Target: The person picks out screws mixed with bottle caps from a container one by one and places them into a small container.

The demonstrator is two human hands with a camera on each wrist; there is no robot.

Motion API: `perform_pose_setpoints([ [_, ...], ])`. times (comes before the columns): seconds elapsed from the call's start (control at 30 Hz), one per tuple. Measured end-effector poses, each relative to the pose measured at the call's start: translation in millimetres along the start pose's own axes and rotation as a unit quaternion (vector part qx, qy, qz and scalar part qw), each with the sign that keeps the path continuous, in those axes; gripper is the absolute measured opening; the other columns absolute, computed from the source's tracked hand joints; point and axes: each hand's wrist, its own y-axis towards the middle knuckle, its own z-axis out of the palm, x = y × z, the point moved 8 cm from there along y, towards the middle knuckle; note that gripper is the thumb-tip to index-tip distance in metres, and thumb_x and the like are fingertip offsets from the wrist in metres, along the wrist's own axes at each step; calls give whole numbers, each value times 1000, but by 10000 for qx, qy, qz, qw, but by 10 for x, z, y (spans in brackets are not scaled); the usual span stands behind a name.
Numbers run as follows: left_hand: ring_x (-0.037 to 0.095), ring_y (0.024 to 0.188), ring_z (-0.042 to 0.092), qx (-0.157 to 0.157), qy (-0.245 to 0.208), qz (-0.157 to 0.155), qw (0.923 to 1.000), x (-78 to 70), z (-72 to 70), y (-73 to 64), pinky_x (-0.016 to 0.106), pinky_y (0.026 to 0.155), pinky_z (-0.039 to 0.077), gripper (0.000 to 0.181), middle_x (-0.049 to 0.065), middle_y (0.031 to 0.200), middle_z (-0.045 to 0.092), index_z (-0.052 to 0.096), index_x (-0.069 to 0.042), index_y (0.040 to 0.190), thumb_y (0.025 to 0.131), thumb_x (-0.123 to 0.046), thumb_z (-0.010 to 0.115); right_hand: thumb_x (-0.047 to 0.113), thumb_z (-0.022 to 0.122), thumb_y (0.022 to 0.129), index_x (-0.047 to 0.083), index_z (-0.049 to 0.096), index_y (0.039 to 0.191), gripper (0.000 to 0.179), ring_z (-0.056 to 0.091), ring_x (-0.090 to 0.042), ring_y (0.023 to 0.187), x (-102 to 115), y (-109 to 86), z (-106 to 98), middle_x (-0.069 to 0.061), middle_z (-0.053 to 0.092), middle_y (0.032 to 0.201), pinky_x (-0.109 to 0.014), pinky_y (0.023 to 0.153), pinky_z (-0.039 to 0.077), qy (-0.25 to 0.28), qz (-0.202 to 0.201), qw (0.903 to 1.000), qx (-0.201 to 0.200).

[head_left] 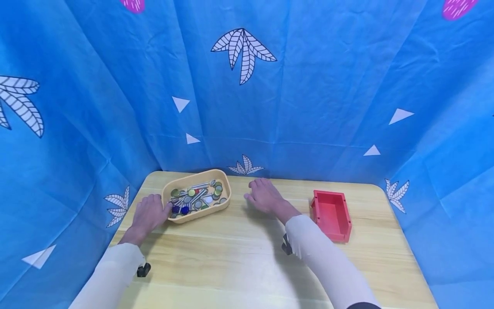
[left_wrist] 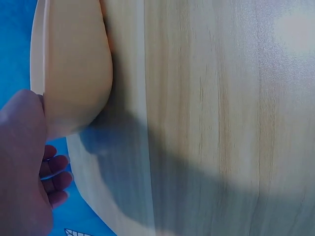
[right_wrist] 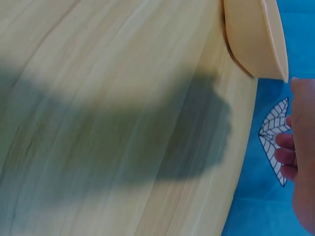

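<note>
A beige oval-cornered tray (head_left: 210, 210) stands at the table's back left and holds a mix of small things. Among them are long silver nail-like rods (head_left: 199, 195), round discs in green and silver, and a dark blue disc (head_left: 185, 210). At the tray's left end my left hand (head_left: 149, 211) grips the rim, its thumb hooked over the edge; the left wrist view shows the other fingers (left_wrist: 58, 180) curled just past the tray's end. To the tray's right, my right hand (head_left: 263, 195) hovers above the table with loosely bent fingers, touching nothing.
A red open-topped box (head_left: 332, 214) sits on the right side of the wooden table (head_left: 231, 257). Blue patterned cloth (head_left: 308, 107) hangs close behind the table's back edge and along both sides.
</note>
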Motion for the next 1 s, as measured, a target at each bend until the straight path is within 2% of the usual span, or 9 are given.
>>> perform_pose_setpoints([
  [0.13,42,88,57,52,-39,-36,10000,-1,19,-7,50,73,42,50,26,95,60,58,11,106,103,-38,51,52,33,109,4,55,140,61,49,-31,140,85,8,33,-15,58,145,-45,124,36,18,-3,10000,52],
  [0.37,41,91,57,164,-166,-25,9997,1,85,-17,57,82,46,47,27,98,60,56,14,112,103,-30,46,51,32,108,4,56,139,61,54,-28,125,225,10,115,-13,59,135,-44,113,45,-123,-127,9998,90],
  [0.5,41,92,56,259,-150,13,9996,10,146,-23,58,84,46,43,27,98,59,55,14,111,103,-27,44,50,32,108,4,56,138,60,55,-28,123,274,18,150,-13,60,133,-43,112,46,-197,-157,9996,114],
  [0.73,33,78,53,168,-213,170,9995,13,166,-29,52,73,47,29,18,85,57,57,5,92,95,-23,52,47,34,108,5,55,139,57,55,-29,124,349,37,198,-14,60,134,-45,112,46,-171,-231,9996,65],
  [0.87,30,72,52,25,-161,355,9992,-46,146,-52,48,66,47,25,15,79,57,57,0,82,93,-22,53,45,36,109,4,55,138,54,56,-29,123,366,31,226,-14,61,133,-45,112,46,-146,-222,9996,71],
  [1.0,29,72,53,-166,-79,571,9982,-117,129,-89,46,64,46,23,15,78,58,55,-3,78,92,-21,53,47,32,109,5,56,134,54,55,-28,122,360,20,256,-14,60,131,-45,112,46,-116,-173,9997,111],
])
